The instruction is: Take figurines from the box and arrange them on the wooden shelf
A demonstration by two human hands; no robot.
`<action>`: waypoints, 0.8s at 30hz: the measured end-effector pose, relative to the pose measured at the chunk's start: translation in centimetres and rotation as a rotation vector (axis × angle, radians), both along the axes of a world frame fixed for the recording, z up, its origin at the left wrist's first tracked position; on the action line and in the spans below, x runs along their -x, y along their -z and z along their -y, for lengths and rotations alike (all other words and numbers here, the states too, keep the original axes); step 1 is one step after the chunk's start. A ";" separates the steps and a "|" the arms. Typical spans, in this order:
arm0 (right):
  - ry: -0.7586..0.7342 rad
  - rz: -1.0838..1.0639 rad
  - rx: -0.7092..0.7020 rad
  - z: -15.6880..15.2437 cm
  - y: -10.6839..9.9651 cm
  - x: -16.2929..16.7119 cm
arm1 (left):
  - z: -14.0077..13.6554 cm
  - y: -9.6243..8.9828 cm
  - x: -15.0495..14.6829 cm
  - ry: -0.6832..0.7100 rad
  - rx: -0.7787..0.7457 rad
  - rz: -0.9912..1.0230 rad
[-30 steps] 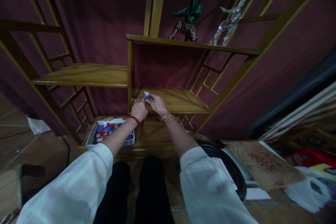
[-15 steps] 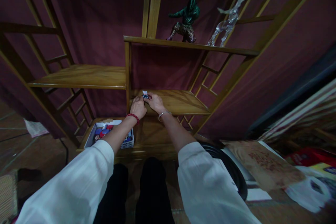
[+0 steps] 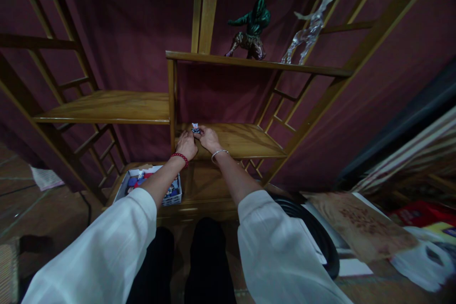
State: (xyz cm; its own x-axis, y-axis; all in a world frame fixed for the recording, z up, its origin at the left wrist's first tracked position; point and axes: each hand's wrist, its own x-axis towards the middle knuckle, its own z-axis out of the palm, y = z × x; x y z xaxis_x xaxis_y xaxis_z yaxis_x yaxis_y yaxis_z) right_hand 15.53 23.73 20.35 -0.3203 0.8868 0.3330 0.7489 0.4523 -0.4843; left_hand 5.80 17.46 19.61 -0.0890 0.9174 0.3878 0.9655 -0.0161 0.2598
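A small cat-like figurine (image 3: pixel 195 127), white at the head and dark below, is held at the left part of the middle wooden shelf (image 3: pixel 242 140). My right hand (image 3: pixel 208 138) pinches it from the right between thumb and fingers. From the left, my left hand (image 3: pixel 186 145), with a red bead bracelet at the wrist, closes its fingers at the figurine's lower side. The base is hidden by my fingers, so I cannot tell whether it touches the shelf. Below my left forearm stands a white box (image 3: pixel 123 186) of small red, blue and white pieces.
On the shelf above stand a green and bronze figure (image 3: pixel 253 28) and a clear deer statuette (image 3: pixel 309 31). Another wooden shelf (image 3: pixel 107 105) lies to the left, behind an upright post (image 3: pixel 171 97). A black coiled hose (image 3: pixel 320 237) and a plastic bag (image 3: pixel 423 261) lie at right.
My hands and the figurine keep nearly the same place on the shelf. The whole view has shifted very slightly.
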 end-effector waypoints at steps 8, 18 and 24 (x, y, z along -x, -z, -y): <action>0.002 -0.001 0.006 -0.8 0.2 0.2 | -0.5 0.3 -0.2 -0.006 0.004 0.015; 0.022 -0.018 0.015 -1.9 0.7 0.7 | -0.6 0.1 -0.4 -0.002 0.100 0.074; 0.012 -0.026 0.026 -2.3 0.8 0.9 | -0.7 -0.1 -0.6 -0.024 0.165 0.126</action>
State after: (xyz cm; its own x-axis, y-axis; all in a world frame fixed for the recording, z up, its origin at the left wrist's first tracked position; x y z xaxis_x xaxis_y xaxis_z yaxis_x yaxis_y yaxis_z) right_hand 14.68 26.06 19.53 -0.3010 0.8990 0.3181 0.7412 0.4305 -0.5150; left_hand 6.37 18.12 19.68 -0.1502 0.9646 0.2168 0.9248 0.0595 0.3758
